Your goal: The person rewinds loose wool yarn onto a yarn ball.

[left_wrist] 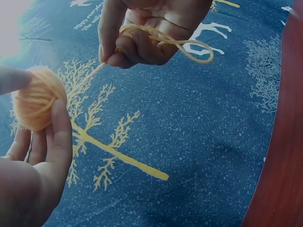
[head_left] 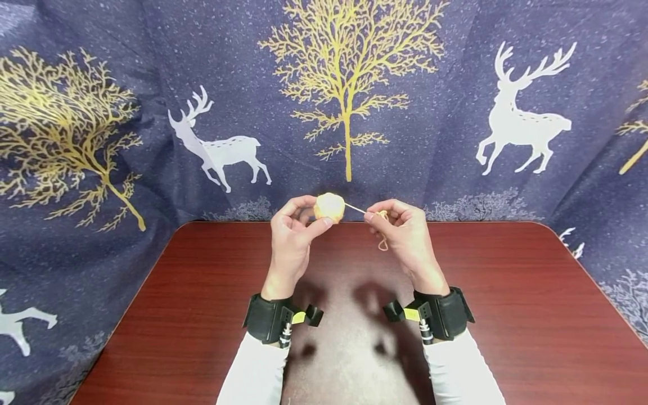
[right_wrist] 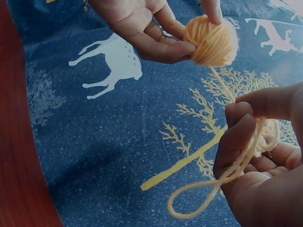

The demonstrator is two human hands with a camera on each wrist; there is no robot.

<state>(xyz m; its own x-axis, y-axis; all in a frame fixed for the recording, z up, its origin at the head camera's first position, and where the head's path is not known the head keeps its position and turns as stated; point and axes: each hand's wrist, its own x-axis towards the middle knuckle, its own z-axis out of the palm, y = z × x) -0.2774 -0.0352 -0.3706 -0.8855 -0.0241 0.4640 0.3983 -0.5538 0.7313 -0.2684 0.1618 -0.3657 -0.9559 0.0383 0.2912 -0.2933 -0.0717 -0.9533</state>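
A small ball of pale orange yarn [head_left: 330, 207] is held up over the far edge of the table by my left hand [head_left: 293, 236], thumb on one side and fingertips on the other. From the ball a taut strand [right_wrist: 222, 85] runs across to my right hand [head_left: 405, 233], which pinches it between thumb and forefinger. Loose yarn [left_wrist: 156, 35] is gathered in the right hand's curled fingers, and a loop of it [right_wrist: 191, 201] hangs out below. In the left wrist view, the ball [left_wrist: 40, 99] shows its wound strands, with the left fingers [left_wrist: 60, 127] curled against it.
The reddish-brown table [head_left: 202, 292] lies below both hands, shiny in the middle. Behind it hangs a dark blue cloth [head_left: 314, 152] printed with yellow trees and white deer. Black straps [head_left: 270, 318] with small camera mounts sit on both wrists.
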